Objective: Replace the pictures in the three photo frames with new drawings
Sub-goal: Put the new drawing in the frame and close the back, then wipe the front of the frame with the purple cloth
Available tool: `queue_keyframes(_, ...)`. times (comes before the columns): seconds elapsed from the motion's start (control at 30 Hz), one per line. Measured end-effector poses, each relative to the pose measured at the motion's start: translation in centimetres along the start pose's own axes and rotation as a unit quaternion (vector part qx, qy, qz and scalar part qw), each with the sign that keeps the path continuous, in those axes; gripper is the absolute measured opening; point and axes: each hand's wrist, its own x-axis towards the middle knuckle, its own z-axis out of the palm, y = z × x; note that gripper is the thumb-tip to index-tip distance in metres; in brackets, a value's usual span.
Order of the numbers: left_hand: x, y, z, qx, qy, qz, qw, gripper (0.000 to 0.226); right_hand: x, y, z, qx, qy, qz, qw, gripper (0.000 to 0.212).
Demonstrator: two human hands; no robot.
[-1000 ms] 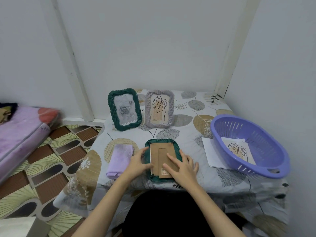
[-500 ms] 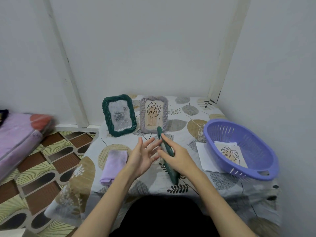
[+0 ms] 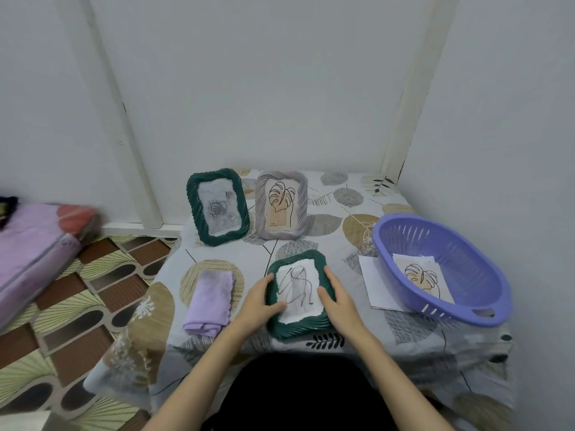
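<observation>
The line drawing in the green frame lying on the table is smeared by blur, so its subject cannot be made out, and the left hand and right hand cover the frame's side edges. In the purple basket, the near wall hides the lower part of the leaf drawing. The pink mattress is blurred and cut off by the left edge.

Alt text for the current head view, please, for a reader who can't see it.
Both hands, left hand and right hand, hold a green frame with a line drawing, face-up on a leaf-print cloth. Behind stand two frames; a purple basket sits right.
</observation>
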Motion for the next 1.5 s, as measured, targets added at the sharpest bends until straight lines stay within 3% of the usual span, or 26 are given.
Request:
queue_keyframes(0.1, 0.6, -1.0, -0.1, 0.102, -0.02, 0.022, 0.994, 0.073, 0.3, 1.1, 0.1, -0.251, -0.018, 0.041, 0.967, 0.051)
queue_keyframes(0.3, 1.1, -2.1, 0.0, 0.22, -0.054, 0.021, 0.974, 0.069, 0.0, 2.5, 0.6, -0.401, -0.012, 0.049, 0.915, 0.051)
queue_keyframes(0.4, 1.1, -1.8, -0.3, 0.252, -0.036, 0.037, 0.966, 0.061, 0.0, 2.7, 0.7, -0.421, -0.005, 0.062, 0.905, 0.051)
queue_keyframes(0.5, 0.8, -2.2, -2.2, 0.214, 0.116, 0.054, 0.968, 0.04, -0.1, 2.6, 0.7, -0.425, -0.009, 0.06, 0.903, 0.051)
queue_keyframes(0.57, 0.4, -2.6, -4.1, 0.258, 0.209, -0.023, 0.943, 0.036, 0.0, 2.6, 0.6, -0.427, -0.015, 0.065, 0.902, 0.051)
queue_keyframes(0.67, 0.0, -3.1, -6.4, 0.282, 0.18, -0.222, 0.916, 0.034, -0.1, 2.5, 0.7, -0.427, -0.017, 0.069, 0.901, 0.051)
queue_keyframes(0.73, 0.1, -3.3, -6.9, 0.284, 0.16, -0.223, 0.919, 0.036, -0.2, 2.3, 0.7, -0.423, -0.016, 0.071, 0.903, 0.051)
queue_keyframes(0.8, 0.2, -2.8, -7.3, 0.232, 0.172, -0.143, 0.947, 0.033, -0.2, 2.3, 0.6, -0.418, -0.019, 0.071, 0.905, 0.052)
queue_keyframes(0.9, -0.4, 0.1, -7.1, 0.04, 0.133, -0.047, 0.989, 0.032, -0.3, 2.2, 0.5, -0.316, 0.023, 0.013, 0.948, 0.058)
queue_keyframes(1.0, -1.3, 3.7, -6.2, -0.206, 0.038, -0.036, 0.977, 0.042, -0.7, -0.2, 0.8, -0.01, 0.056, -0.026, 0.998, 0.054)
queue_keyframes(1.1, -1.6, 5.6, -4.3, -0.28, -0.013, -0.013, 0.96, 0.047, -0.8, -3.7, 1.0, 0.251, -0.007, 0.054, 0.966, 0.03)
queue_keyframes(1.23, -1.3, 5.5, -2.4, -0.29, -0.029, 0.017, 0.957, 0.046, -0.3, -5.0, 0.1, 0.307, -0.015, 0.048, 0.95, 0.028)
queue_keyframes(1.3, -0.8, 4.6, -2.4, -0.263, -0.022, 0.031, 0.964, 0.04, 0.1, -4.9, -1.0, 0.245, 0.036, 0.0, 0.969, 0.033)
queue_keyframes(1.37, -0.2, 3.5, -2.7, -0.195, 0.016, 0.026, 0.98, 0.034, 0.7, -4.8, -2.5, 0.03, 0.112, -0.132, 0.984, 0.037)
queue_keyframes(1.43, 0.4, 2.0, -2.8, -0.117, 0.052, 0.021, 0.992, 0.034, 1.4, -3.6, -3.2, -0.231, 0.104, -0.259, 0.932, 0.039)
queue_keyframes(1.5, 0.8, 0.6, -2.7, -0.026, 0.069, 0.029, 0.997, 0.038, 1.7, -1.9, -2.7, -0.391, 0.009, -0.25, 0.886, 0.048)
